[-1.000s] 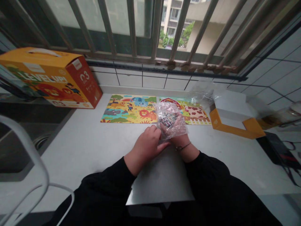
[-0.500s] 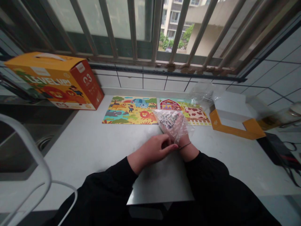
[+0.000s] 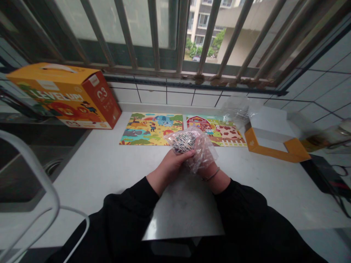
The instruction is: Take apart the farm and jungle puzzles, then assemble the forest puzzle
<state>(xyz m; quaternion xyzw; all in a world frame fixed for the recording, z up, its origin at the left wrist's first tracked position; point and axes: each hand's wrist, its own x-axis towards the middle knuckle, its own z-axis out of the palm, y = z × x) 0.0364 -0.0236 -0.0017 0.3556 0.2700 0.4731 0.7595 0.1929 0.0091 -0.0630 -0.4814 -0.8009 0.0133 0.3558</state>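
Observation:
A clear plastic bag is in both hands above the counter, in front of the two pictures. In it lies a cluster of small pale-edged pieces, which look like jigsaw pieces. My left hand is closed around the bag's left side from outside, its thumb over the pieces. Film covers the fingers of my right hand, which appears to be inside the bag, closed against the pieces. Just behind lie an assembled safari-animal puzzle and a farm puzzle, the latter partly hidden by the bag.
At the back left stands an orange carton beside the sink. An open orange-and-white box and crumpled clear plastic lie at right, near a black device. A white curved tube rises at front left.
The bag and its pieces have moved left and tipped toward me. My left hand has gone from the bag's lower edge up to grip its left side.

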